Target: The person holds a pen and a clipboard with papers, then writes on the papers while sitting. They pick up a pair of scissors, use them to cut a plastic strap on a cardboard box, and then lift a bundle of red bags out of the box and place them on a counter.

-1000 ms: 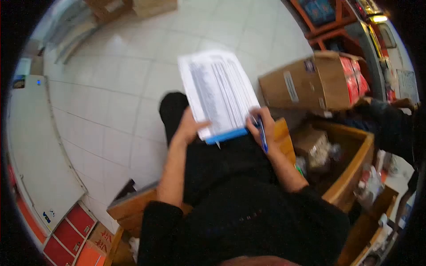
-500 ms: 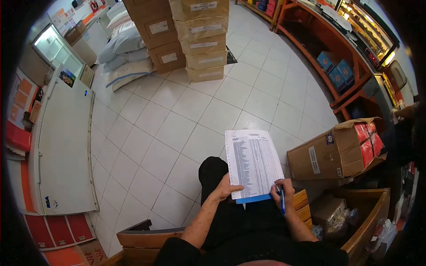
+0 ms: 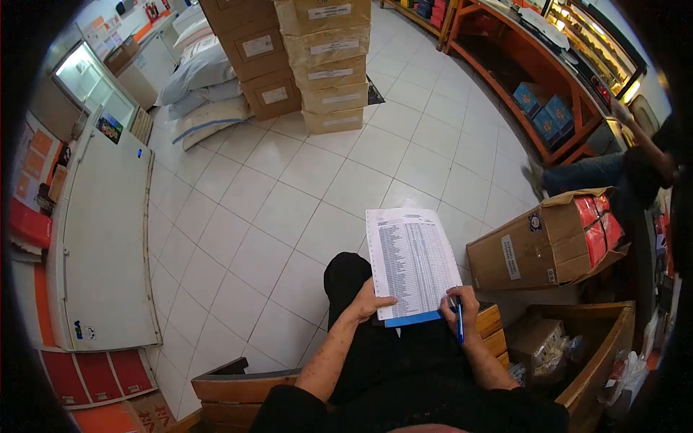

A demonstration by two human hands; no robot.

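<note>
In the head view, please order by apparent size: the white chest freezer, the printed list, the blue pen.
Largest to smallest, as they look:
1. white chest freezer
2. printed list
3. blue pen, in the right hand

Bright, even indoor light – sharp centre, strong fisheye bending, black vignette at edges.

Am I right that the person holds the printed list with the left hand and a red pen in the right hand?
Not quite: the pen is blue, not red, as the head view shows. The left hand does hold the printed list, and the right hand holds the pen.
</note>
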